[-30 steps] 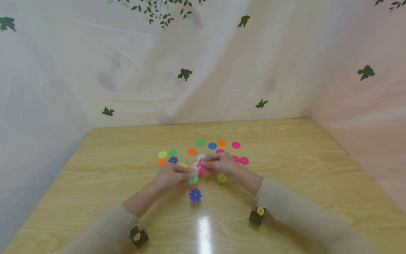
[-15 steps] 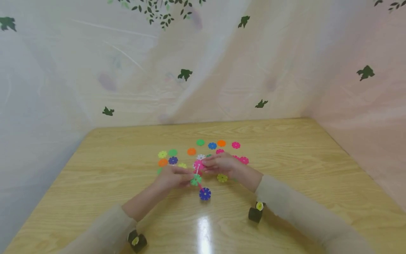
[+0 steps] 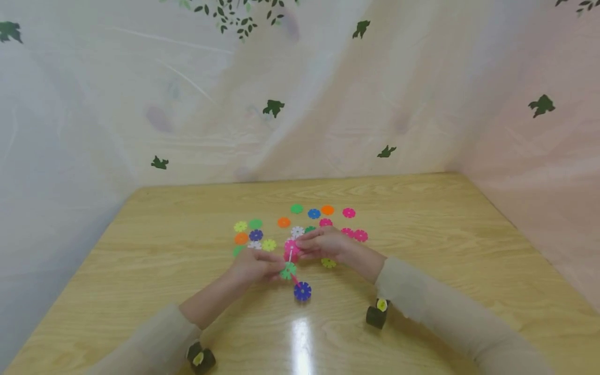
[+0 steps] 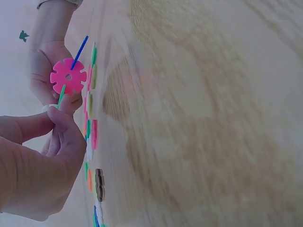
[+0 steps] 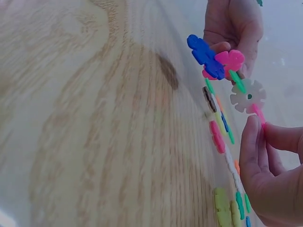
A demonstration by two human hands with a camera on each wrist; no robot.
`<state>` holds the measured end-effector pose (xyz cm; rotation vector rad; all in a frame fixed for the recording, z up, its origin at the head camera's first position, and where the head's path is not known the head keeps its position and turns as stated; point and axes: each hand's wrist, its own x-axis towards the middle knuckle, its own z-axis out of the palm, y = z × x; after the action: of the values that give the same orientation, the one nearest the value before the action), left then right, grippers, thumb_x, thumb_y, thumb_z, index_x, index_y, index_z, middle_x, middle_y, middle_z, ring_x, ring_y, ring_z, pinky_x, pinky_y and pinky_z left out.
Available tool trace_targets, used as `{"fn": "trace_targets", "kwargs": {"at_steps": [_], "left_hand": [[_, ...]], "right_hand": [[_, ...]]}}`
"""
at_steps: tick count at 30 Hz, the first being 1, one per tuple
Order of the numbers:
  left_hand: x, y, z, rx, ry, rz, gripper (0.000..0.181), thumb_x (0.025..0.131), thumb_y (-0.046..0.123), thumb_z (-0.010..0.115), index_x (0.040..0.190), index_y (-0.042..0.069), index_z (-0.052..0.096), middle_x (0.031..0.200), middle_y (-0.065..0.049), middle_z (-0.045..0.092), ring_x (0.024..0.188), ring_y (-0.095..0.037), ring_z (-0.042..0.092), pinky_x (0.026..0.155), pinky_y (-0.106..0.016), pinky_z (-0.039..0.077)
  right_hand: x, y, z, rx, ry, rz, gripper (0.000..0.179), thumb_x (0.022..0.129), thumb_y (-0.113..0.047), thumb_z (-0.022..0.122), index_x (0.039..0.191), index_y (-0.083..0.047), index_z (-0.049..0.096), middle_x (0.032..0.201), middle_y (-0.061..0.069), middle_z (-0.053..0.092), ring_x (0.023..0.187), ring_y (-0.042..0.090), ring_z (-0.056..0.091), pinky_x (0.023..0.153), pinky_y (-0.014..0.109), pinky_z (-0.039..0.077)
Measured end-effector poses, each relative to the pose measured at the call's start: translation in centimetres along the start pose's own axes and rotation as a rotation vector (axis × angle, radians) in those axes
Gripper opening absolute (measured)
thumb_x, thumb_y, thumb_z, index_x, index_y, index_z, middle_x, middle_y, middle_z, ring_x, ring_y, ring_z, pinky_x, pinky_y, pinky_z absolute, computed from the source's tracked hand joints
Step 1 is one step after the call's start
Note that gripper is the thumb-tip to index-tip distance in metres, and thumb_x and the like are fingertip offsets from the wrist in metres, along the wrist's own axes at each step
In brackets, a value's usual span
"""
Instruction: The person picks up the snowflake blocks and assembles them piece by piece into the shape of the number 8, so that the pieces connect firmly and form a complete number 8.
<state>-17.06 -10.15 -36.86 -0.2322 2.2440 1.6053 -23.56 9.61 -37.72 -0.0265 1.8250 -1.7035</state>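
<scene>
A short chain of slotted plastic snowflake discs stretches between my hands above the table. In the head view it runs from a blue disc (image 3: 302, 291) at the near end through a pink one to a green disc (image 3: 288, 271), then a white one and a pink disc (image 3: 291, 246). My left hand (image 3: 255, 264) pinches the chain at the green disc. Thumb and fingers of my right hand (image 3: 325, 245) pinch the far pink disc, which the right wrist view shows edge-on, slotted into the white disc (image 5: 249, 96).
Loose discs lie scattered beyond and beside the hands on the wooden table (image 3: 403, 224), among them an orange disc (image 3: 283, 222), a yellow disc (image 3: 269, 244) and a pink disc (image 3: 360, 236). A leaf-patterned curtain (image 3: 300, 135) hangs behind the table.
The chain has turned so its blue end swung right and the pink disc at the right hand now faces the head camera. Both hands have kept nearly the same place.
</scene>
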Motion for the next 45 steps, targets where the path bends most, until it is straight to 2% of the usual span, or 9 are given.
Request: {"fn": "trace_targets", "kwargs": {"at_steps": [9, 14, 18, 22, 25, 33, 36, 39, 45], "left_hand": [[0.0, 0.0, 0.0, -0.015, -0.008, 0.005, 0.022, 0.084, 0.009, 0.071, 0.103, -0.002, 0.071, 0.088, -0.011, 0.074, 0.067, -0.009, 0.066, 0.071, -0.025, 0.060], [0.1, 0.0, -0.2, -0.012, -0.033, 0.017, 0.029, 0.087, 0.017, 0.069, 0.108, -0.003, 0.069, 0.090, -0.012, 0.075, 0.071, -0.010, 0.067, 0.073, -0.026, 0.059], [0.6, 0.2, -0.5, 0.022, -0.015, 0.045, 0.032, 0.089, 0.024, 0.067, 0.109, -0.001, 0.070, 0.093, -0.012, 0.075, 0.077, -0.011, 0.068, 0.075, -0.025, 0.058], [1.0, 0.4, -0.7, -0.004, -0.028, 0.064, 0.033, 0.091, 0.021, 0.065, 0.112, -0.004, 0.068, 0.097, -0.014, 0.075, 0.081, -0.009, 0.068, 0.079, -0.025, 0.059], [1.3, 0.3, -0.6, -0.042, -0.033, 0.054, 0.030, 0.089, 0.017, 0.067, 0.112, -0.003, 0.068, 0.098, -0.014, 0.075, 0.080, -0.008, 0.068, 0.080, -0.024, 0.059], [1.1, 0.2, -0.1, -0.056, 0.017, 0.024, 0.024, 0.086, 0.010, 0.069, 0.107, -0.003, 0.070, 0.100, -0.015, 0.074, 0.077, -0.007, 0.067, 0.077, -0.023, 0.059], [0.9, 0.2, -0.2, -0.057, 0.022, 0.026, 0.024, 0.087, 0.007, 0.068, 0.107, -0.006, 0.069, 0.096, -0.015, 0.074, 0.073, -0.006, 0.066, 0.075, -0.022, 0.059], [0.8, 0.2, -0.4, -0.058, 0.012, 0.036, 0.026, 0.087, 0.006, 0.066, 0.109, -0.007, 0.068, 0.093, -0.014, 0.074, 0.072, -0.006, 0.065, 0.074, -0.021, 0.058], [0.6, 0.0, -0.9, -0.042, 0.005, 0.036, 0.026, 0.088, 0.008, 0.066, 0.110, -0.007, 0.067, 0.095, -0.014, 0.073, 0.074, -0.006, 0.065, 0.075, -0.022, 0.058]], "right_hand": [[0.0, -0.1, 0.2, -0.050, 0.051, -0.015, 0.030, 0.090, -0.007, 0.064, 0.118, 0.005, 0.064, 0.083, 0.004, 0.073, 0.073, 0.012, 0.070, 0.080, 0.030, 0.060], [-0.2, -0.1, 0.0, -0.027, 0.023, -0.020, 0.032, 0.091, -0.004, 0.061, 0.120, 0.008, 0.060, 0.082, 0.002, 0.073, 0.073, 0.011, 0.070, 0.082, 0.030, 0.060], [-0.2, -0.1, -0.1, -0.043, -0.008, -0.028, 0.032, 0.091, -0.004, 0.061, 0.121, 0.009, 0.060, 0.084, 0.002, 0.073, 0.074, 0.011, 0.070, 0.083, 0.031, 0.060], [-0.2, -0.1, 0.2, -0.098, -0.057, -0.033, 0.030, 0.091, -0.007, 0.063, 0.118, 0.006, 0.064, 0.089, 0.004, 0.075, 0.078, 0.012, 0.072, 0.084, 0.032, 0.059], [-0.3, 0.0, 0.5, -0.144, -0.080, -0.040, 0.028, 0.090, -0.009, 0.064, 0.115, 0.004, 0.066, 0.091, 0.005, 0.075, 0.079, 0.012, 0.072, 0.084, 0.032, 0.060], [0.0, 0.3, 1.1, -0.163, -0.065, -0.028, 0.025, 0.089, -0.008, 0.066, 0.112, 0.002, 0.068, 0.091, 0.009, 0.075, 0.077, 0.014, 0.073, 0.079, 0.031, 0.061], [-0.2, 0.2, 0.8, -0.210, -0.056, -0.031, 0.025, 0.088, -0.011, 0.068, 0.111, -0.001, 0.070, 0.092, 0.010, 0.075, 0.079, 0.016, 0.073, 0.079, 0.031, 0.061], [-0.6, 0.0, -0.1, -0.337, -0.028, -0.103, 0.025, 0.086, -0.014, 0.071, 0.110, -0.005, 0.071, 0.098, 0.012, 0.075, 0.083, 0.017, 0.073, 0.080, 0.031, 0.060], [-1.8, -0.2, -2.9, -0.811, 0.051, -0.368, 0.021, 0.080, -0.009, 0.076, 0.100, -0.003, 0.073, 0.092, 0.010, 0.075, 0.080, 0.012, 0.069, 0.073, 0.022, 0.058]]}}
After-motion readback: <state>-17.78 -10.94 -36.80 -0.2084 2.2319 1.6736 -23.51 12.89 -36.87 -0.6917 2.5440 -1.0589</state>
